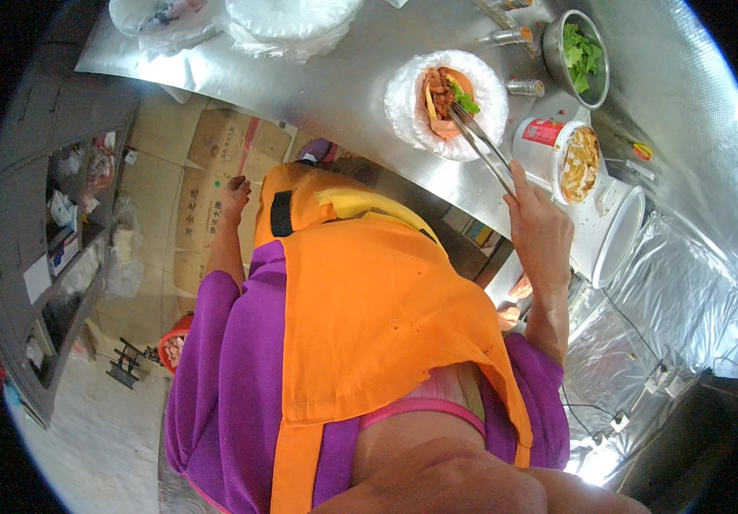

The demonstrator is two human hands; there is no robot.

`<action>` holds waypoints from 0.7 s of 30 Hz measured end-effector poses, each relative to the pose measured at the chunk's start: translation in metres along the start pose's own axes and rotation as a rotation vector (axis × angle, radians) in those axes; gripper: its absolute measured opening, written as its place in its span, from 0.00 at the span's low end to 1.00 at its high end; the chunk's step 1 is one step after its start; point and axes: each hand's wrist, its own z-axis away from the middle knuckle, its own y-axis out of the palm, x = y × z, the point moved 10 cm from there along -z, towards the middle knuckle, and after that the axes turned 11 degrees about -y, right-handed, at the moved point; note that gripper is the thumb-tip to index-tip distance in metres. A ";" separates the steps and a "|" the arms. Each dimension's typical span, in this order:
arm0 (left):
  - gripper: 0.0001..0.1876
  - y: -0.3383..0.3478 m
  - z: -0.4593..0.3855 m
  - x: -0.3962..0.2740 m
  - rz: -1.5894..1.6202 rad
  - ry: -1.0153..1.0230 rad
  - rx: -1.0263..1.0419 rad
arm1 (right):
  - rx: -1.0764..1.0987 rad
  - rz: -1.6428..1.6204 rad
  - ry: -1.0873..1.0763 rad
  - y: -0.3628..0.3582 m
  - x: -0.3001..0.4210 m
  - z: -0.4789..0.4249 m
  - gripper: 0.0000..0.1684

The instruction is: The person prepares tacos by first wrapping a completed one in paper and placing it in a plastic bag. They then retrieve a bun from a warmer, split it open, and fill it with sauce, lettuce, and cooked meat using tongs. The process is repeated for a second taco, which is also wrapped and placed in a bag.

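My right hand grips a pair of metal tongs. Their tips touch the saucy meat pieces in an open filled flatbread. Green lettuce shows at the filling's right side. Under the food is a round plate covered with clear plastic film, set on the metal worktop. My left hand hangs low beside the orange apron, away from the worktop. Its fingers look loosely curled, and whether it holds anything is not clear.
Right of the plate stand a white tub with yellowish contents, shaker jars and a steel bowl of lettuce. A larger white bucket sits closer. Plastic-wrapped stacks lie far left. Flattened cardboard covers floor; shelves stand left.
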 end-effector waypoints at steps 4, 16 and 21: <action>0.22 0.000 -0.002 0.009 0.014 -0.031 0.009 | -0.045 -0.056 -0.031 -0.002 0.001 -0.002 0.27; 0.22 -0.004 -0.013 0.019 -0.007 -0.024 0.022 | -0.113 -0.390 0.101 -0.001 -0.019 0.018 0.23; 0.22 -0.003 -0.014 0.017 0.006 -0.017 0.037 | -0.130 -0.537 0.153 -0.005 -0.025 0.024 0.23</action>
